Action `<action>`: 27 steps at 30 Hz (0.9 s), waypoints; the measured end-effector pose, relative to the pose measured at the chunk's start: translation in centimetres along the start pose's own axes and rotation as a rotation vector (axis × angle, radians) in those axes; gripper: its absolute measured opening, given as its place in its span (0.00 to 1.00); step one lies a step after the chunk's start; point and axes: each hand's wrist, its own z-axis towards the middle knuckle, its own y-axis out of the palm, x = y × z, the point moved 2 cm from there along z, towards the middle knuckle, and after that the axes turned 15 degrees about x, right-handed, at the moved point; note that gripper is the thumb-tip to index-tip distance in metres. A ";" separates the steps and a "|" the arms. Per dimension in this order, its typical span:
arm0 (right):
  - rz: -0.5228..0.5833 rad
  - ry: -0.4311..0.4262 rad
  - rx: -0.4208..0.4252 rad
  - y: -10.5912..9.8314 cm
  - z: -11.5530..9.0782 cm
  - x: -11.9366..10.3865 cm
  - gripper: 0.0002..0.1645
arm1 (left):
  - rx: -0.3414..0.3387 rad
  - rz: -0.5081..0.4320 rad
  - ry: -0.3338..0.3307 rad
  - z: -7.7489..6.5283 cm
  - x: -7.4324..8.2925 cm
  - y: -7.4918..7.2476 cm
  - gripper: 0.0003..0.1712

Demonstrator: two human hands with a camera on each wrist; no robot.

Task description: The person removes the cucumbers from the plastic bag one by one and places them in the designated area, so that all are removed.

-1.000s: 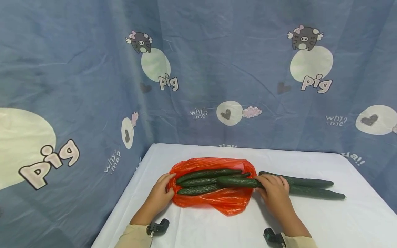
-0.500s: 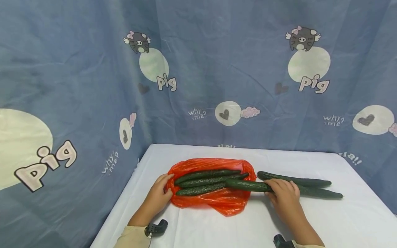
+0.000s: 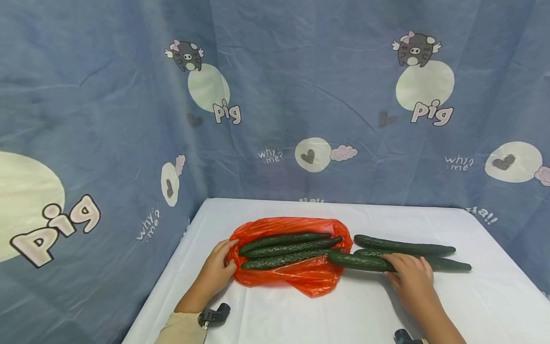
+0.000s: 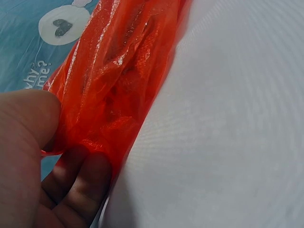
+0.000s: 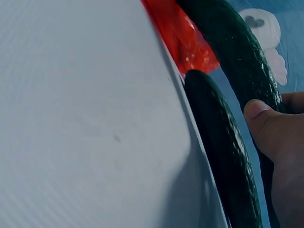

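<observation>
A red plastic bag (image 3: 312, 285) lies on the white table with its mouth spread, several dark green cucumbers (image 3: 285, 260) lying inside. My left hand (image 3: 216, 267) pinches the bag's left edge; in the left wrist view the thumb is on one side of the film (image 4: 109, 95) and the fingers on the other. With my right hand (image 3: 410, 277) I grip one cucumber (image 3: 358, 261), whose left end still overlaps the bag's right edge. The right wrist view shows my thumb (image 5: 259, 111) pressed on this cucumber (image 5: 232, 45). A lower cucumber (image 5: 221, 142) lies beside it.
Right of the bag, a loose cucumber (image 3: 406, 245) lies at the back; another (image 3: 451, 264) is partly covered by my right hand. The white tablecloth (image 3: 296, 320) spreads under everything. A blue patterned curtain (image 3: 275, 95) hangs behind the table and along its left side.
My right hand has moved right, drawing the gripped cucumber along, so less of it overlaps the bag. The left hand keeps hold of the bag's edge. The view has shifted slightly.
</observation>
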 end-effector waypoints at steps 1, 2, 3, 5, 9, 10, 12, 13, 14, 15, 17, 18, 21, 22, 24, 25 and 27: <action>-0.001 0.007 -0.007 0.0 -0.1 0.2 0.27 | -0.001 -0.001 -0.002 0.0 0.0 0.0 0.34; 0.000 0.014 -0.012 -0.1 -0.1 0.4 0.27 | -0.001 0.000 -0.002 -0.1 -0.1 0.0 0.34; 0.001 0.017 -0.016 -0.2 -0.2 0.5 0.27 | -0.002 -0.001 -0.004 -0.1 -0.1 0.1 0.34; 0.000 0.019 -0.019 -0.3 -0.2 0.8 0.27 | -0.004 0.001 -0.003 -0.1 -0.2 0.1 0.34; -0.002 0.024 -0.025 -0.7 -0.4 1.5 0.26 | -0.008 0.004 -0.006 -0.1 -0.3 0.1 0.34; -0.003 0.030 -0.027 -0.8 -0.4 1.7 0.26 | -0.010 0.003 -0.007 -0.1 -0.3 0.1 0.34; -0.007 0.039 -0.029 -0.8 -0.5 2.1 0.26 | -0.014 0.003 -0.010 -0.1 -0.3 0.1 0.34; -0.005 0.044 -0.027 -0.9 -0.5 2.3 0.26 | -0.017 0.006 -0.015 -0.1 -0.3 0.1 0.34; -0.004 0.045 -0.025 -0.9 -0.6 2.5 0.26 | -0.020 0.007 -0.020 -0.2 -0.3 0.1 0.34; -0.002 0.047 -0.025 -0.9 -0.6 2.6 0.26 | -0.022 0.008 -0.025 -0.2 -0.3 0.1 0.34; -0.001 0.048 -0.022 -0.9 -0.7 2.9 0.26 | -0.025 0.008 -0.028 -0.3 -0.3 0.1 0.34; -0.002 0.050 -0.022 -0.9 -0.7 3.0 0.26 | -0.026 0.007 -0.030 -0.3 -0.3 0.1 0.34; -0.006 0.064 -0.028 -1.1 -0.9 3.3 0.26 | -0.029 0.001 -0.024 -0.3 -0.3 0.1 0.34; -0.008 0.069 -0.032 -1.2 -0.9 3.5 0.26 | -0.029 0.002 -0.022 -0.3 -0.3 0.0 0.34; -0.012 0.079 -0.035 -1.4 -1.0 3.8 0.26 | -0.030 0.004 -0.019 -0.2 -0.2 0.0 0.34; -0.013 0.080 -0.035 -1.5 -1.0 4.0 0.26 | -0.030 0.005 -0.018 -0.1 -0.2 0.0 0.34; -0.015 0.082 -0.036 -1.7 -0.9 4.4 0.26 | -0.026 0.008 -0.014 0.0 -0.2 0.1 0.34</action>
